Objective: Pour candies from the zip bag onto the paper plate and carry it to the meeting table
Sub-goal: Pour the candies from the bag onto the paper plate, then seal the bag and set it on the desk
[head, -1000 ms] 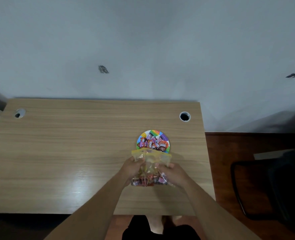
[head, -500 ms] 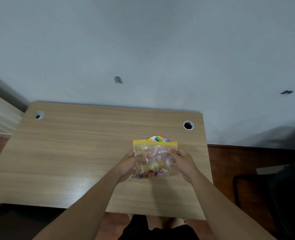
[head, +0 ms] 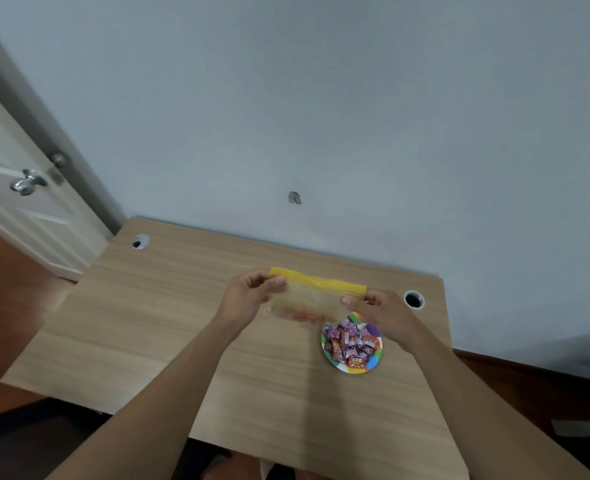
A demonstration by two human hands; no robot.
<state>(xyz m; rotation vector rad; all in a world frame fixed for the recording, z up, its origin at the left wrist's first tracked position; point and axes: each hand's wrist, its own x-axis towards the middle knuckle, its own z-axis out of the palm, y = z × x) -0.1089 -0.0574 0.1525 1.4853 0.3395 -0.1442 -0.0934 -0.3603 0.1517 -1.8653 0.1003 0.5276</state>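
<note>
While my left hand [head: 248,296] and right hand [head: 383,311] pinch the limp, nearly empty yellow-zip clear plastic bag [head: 312,299] above the desk, the candy-laden rainbow paper plate [head: 373,362] looks light and bendy, best lifted under opposite rims.

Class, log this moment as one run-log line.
left hand: holds zip bag | right hand: holds bag | paper plate: candies on it, on desk

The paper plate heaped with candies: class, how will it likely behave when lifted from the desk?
The paper plate looks thin, so it may bend under its load. The wrapped candies sit loosely piled and could slide off if tilted. Supporting it from beneath seems wise.
</note>
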